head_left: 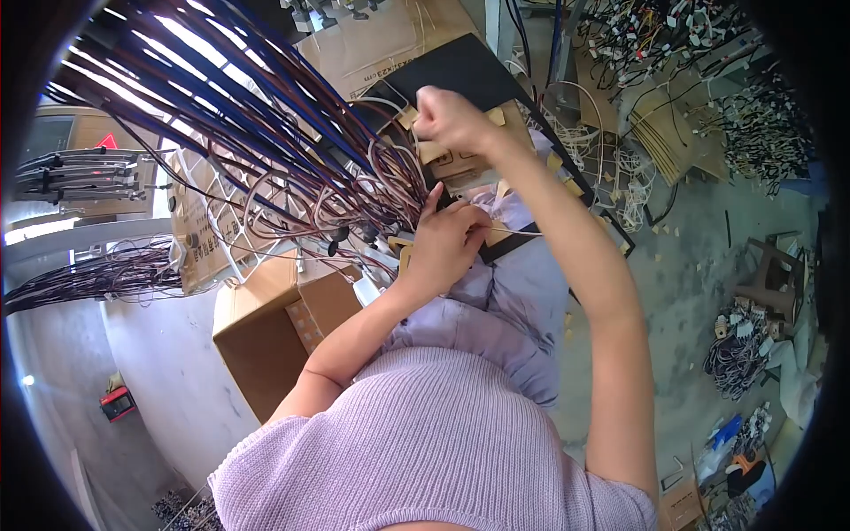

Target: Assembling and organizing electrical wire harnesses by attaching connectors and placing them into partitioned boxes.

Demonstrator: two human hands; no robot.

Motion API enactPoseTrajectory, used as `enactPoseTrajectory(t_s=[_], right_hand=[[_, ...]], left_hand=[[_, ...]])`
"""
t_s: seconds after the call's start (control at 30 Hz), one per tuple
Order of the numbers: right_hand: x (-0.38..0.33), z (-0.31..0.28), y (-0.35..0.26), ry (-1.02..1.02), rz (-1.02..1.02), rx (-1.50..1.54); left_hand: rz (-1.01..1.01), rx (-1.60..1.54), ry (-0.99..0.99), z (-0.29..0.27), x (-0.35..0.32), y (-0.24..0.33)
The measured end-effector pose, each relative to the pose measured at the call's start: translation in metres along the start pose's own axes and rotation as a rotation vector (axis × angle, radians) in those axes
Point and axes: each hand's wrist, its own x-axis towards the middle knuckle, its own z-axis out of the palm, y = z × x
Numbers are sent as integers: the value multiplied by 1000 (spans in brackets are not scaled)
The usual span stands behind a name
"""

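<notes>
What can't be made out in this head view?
- Right hand, head view: its curled fingers hide whether anything is inside the grip.
- White wire, head view: its near end disappears at the left hand, whose fingers hide it.
- Cardboard box, head view: shadow obscures its bottom.
- Blue and brown cables, head view: upper ends cut off by the picture's edge.

1. Right hand (450, 124) is out front, left hand (443, 250) closer in.
2. Big wire bundle (288, 119) is off to their left.
3. Open carton (246, 305) is nearer, also left.
4. Wire pile (739, 365) is on the floor (651, 354), way over right.
</notes>
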Motion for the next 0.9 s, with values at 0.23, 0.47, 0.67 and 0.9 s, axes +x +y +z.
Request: enactPoseTrajectory(t_s=[0.23, 0.47, 0.67, 0.9], right_hand=[[-27, -8, 33, 90, 210, 811], [-119, -73, -41, 219, 161, 823], [-219, -67, -99, 620, 477, 919], [-240, -29, -114, 906, 538, 828]], left_hand=[[8, 35, -21, 4, 3, -2], [-445, -770, -238, -7, -3, 10], [-613, -1003, -339, -20, 5, 33], [-580, -1143, -351, -15, 1, 48]])
